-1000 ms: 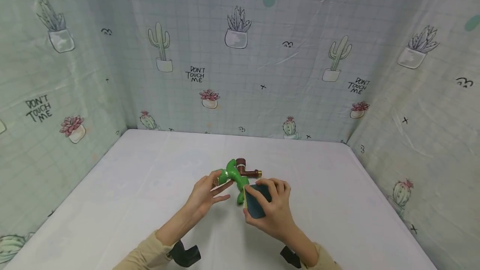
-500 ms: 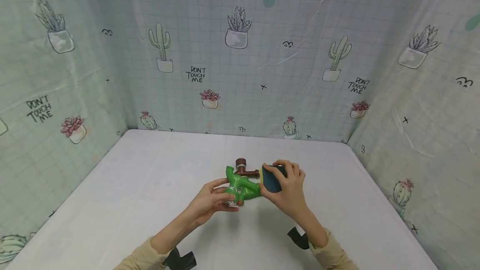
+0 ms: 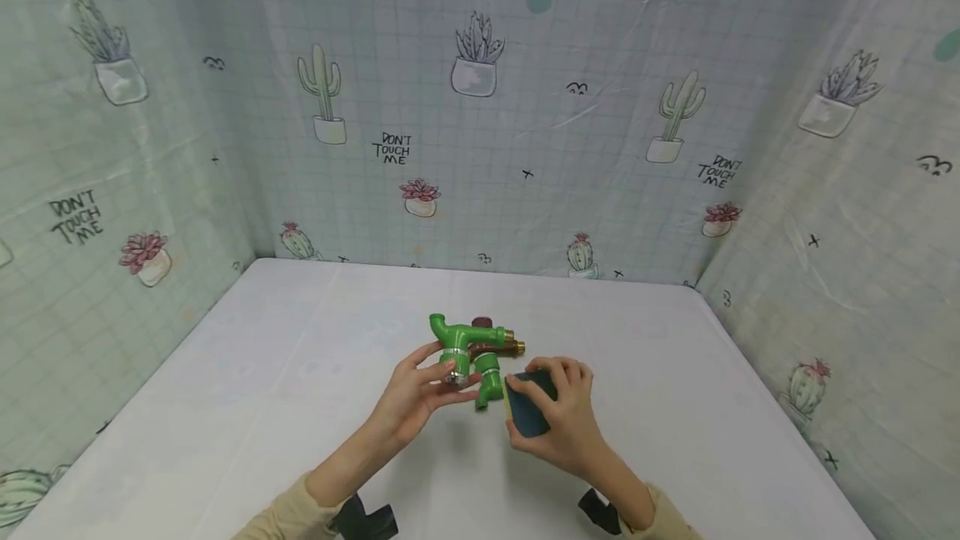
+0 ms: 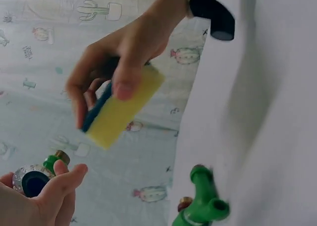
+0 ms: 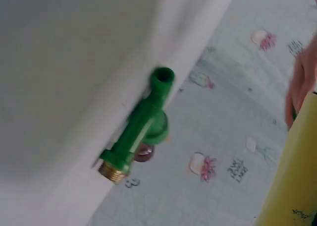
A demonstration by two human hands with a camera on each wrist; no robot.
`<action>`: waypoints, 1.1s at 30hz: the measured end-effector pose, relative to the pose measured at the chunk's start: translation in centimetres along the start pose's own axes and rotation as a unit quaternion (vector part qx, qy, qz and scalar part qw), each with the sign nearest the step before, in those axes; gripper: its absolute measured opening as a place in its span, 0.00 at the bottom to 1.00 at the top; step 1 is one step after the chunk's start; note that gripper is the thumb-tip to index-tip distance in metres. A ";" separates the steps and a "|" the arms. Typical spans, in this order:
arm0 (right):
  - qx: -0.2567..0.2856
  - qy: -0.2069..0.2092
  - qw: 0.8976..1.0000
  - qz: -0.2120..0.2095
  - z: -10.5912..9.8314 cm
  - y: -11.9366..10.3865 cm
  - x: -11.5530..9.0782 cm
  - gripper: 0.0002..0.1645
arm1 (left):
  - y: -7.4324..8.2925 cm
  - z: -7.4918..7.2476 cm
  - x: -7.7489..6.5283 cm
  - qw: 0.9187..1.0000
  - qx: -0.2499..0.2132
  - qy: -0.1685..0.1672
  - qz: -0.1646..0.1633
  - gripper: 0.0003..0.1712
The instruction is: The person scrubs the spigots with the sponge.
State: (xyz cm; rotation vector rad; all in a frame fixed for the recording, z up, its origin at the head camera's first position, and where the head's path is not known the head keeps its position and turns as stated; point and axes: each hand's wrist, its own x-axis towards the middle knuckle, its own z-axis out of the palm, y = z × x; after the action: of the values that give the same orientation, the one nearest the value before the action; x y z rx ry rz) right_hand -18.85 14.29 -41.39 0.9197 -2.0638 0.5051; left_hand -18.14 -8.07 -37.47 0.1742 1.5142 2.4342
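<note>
My left hand (image 3: 411,397) grips a green tap (image 3: 459,333) by its silver-and-green knob. The tap's curved spout points left and its brass threaded end points right, above the table. My right hand (image 3: 564,423) pinches a sponge (image 4: 124,109), yellow with a dark blue scouring side, between thumb and fingers. The sponge stands apart from the held tap, to its right and nearer me. A second green tap (image 5: 136,129) lies on the table beneath and between the hands. Behind the held tap is a brown tap (image 3: 482,322), partly hidden, with a brass end.
The white table (image 3: 337,315) stretches around both hands. A cactus-printed cloth (image 3: 525,132) hangs at the back and both sides. Dark curved pieces (image 3: 367,519) sit at both wrists, close above the table.
The held tap has been turned and raised, its brass end swinging up to the right. My right hand moved the sponge away to the right, then back left and toward me.
</note>
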 end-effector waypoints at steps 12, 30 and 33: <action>0.081 0.124 0.989 0.031 -0.2 1.1 2.2 0.27 | 0.5 -0.8 -0.4 0.991 -0.032 -0.105 -0.077 0.31; 0.068 0.138 0.988 -0.005 -1.4 1.7 2.9 0.26 | -0.6 0.0 -0.1 0.977 0.002 -0.112 -0.183 0.34; 0.044 0.125 0.991 -0.028 -1.4 1.9 2.9 0.25 | -0.5 0.1 -0.2 0.979 0.000 -0.106 -0.174 0.34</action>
State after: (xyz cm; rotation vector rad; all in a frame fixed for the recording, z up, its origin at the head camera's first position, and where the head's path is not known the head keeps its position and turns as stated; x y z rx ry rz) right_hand -20.71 15.14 -38.33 0.9135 -1.7977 0.6525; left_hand -17.88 -7.83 -37.90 0.1481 1.3259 2.0704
